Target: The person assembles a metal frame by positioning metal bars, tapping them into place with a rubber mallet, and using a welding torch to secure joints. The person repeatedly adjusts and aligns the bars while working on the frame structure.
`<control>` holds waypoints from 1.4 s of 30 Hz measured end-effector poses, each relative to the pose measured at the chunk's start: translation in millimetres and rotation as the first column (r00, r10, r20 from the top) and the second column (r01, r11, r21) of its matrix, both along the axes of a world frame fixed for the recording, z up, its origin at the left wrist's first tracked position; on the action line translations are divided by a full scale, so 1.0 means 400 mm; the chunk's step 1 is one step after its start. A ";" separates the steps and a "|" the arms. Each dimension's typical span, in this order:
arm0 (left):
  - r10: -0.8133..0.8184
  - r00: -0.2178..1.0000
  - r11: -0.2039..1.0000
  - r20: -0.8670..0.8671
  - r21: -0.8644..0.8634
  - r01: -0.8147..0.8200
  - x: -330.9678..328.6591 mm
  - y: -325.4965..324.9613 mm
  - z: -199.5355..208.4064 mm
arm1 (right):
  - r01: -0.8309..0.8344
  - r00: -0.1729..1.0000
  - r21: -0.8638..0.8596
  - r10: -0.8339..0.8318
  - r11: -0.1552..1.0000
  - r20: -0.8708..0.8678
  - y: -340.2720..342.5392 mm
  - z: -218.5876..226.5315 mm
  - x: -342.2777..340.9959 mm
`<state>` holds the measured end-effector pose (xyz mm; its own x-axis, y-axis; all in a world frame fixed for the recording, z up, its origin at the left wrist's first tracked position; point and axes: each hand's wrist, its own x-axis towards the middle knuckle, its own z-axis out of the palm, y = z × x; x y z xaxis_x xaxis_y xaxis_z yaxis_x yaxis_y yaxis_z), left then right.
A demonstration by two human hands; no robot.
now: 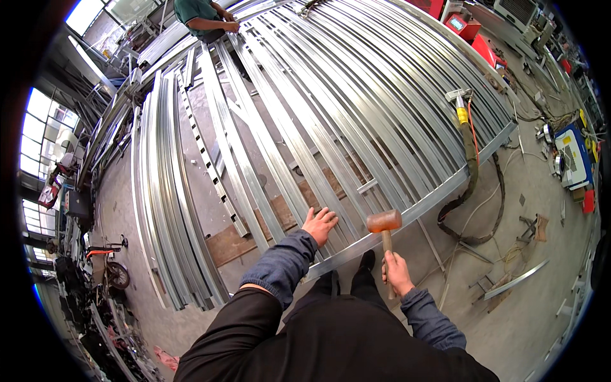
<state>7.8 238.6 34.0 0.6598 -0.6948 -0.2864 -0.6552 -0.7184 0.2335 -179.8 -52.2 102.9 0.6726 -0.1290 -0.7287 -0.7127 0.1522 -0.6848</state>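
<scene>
My right hand is closed around the wooden handle of a mallet with a brownish-orange head. The mallet's head is up, beside the near rail of a large frame of silvery metal channels. With its fingers spread, my left hand rests on or just over one of the long metal channels, close to where it meets the near rail; whether it presses down I cannot tell. A short metal piece lies between two channels to the right of that hand.
A welding torch with a yellow grip lies on the frame's right side, its dark cable looping to the floor. A co-worker stands at the far left end. Bundled metal channels lie at left. Red machines stand far right.
</scene>
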 end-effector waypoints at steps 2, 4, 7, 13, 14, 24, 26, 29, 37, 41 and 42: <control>0.006 1.000 1.000 0.001 0.007 -0.006 -0.003 0.001 -0.003 | 0.004 1.000 -0.003 -0.004 1.000 -0.008 -0.004 -0.006 -0.002; 0.016 1.000 1.000 -0.001 0.014 -0.016 -0.009 0.001 -0.003 | 0.011 1.000 -0.002 -0.011 1.000 -0.021 -0.009 -0.009 -0.005; 0.021 1.000 0.999 -0.014 0.028 -0.021 -0.012 0.001 0.003 | 0.021 0.999 0.003 -0.021 1.000 -0.043 -0.015 -0.014 -0.013; 0.028 0.999 0.999 -0.019 0.047 -0.027 -0.014 -0.006 0.008 | 0.025 0.998 0.002 -0.025 1.000 -0.052 -0.027 -0.022 -0.038; 0.029 0.999 0.999 -0.016 0.042 -0.029 -0.015 -0.008 0.007 | 0.029 0.999 0.004 -0.028 1.000 -0.042 -0.030 -0.029 -0.045; 0.051 0.998 0.998 -0.020 0.043 -0.050 -0.021 -0.014 0.005 | 0.052 0.999 0.002 -0.052 0.999 -0.015 -0.038 -0.057 -0.070; 0.057 0.998 0.997 -0.028 0.049 -0.055 -0.023 -0.014 0.006 | 0.046 0.999 0.016 -0.046 0.999 -0.006 -0.036 -0.050 -0.073; 0.060 0.998 0.997 -0.027 0.047 -0.059 -0.023 -0.016 0.006 | 0.069 0.998 0.021 -0.069 0.997 -0.008 -0.027 -0.041 -0.073; 0.072 0.997 0.996 -0.039 0.049 -0.070 -0.022 -0.014 0.009 | 0.074 0.997 0.004 -0.074 0.997 -0.035 -0.017 -0.045 -0.083; 0.062 0.997 0.997 -0.048 0.056 -0.059 -0.019 -0.017 0.011 | 0.083 0.996 0.014 -0.082 0.996 -0.036 -0.017 -0.059 -0.089; 0.058 0.997 0.997 -0.052 0.061 -0.055 -0.017 -0.019 0.012 | 0.086 0.996 0.014 -0.085 0.996 -0.034 -0.017 -0.062 -0.092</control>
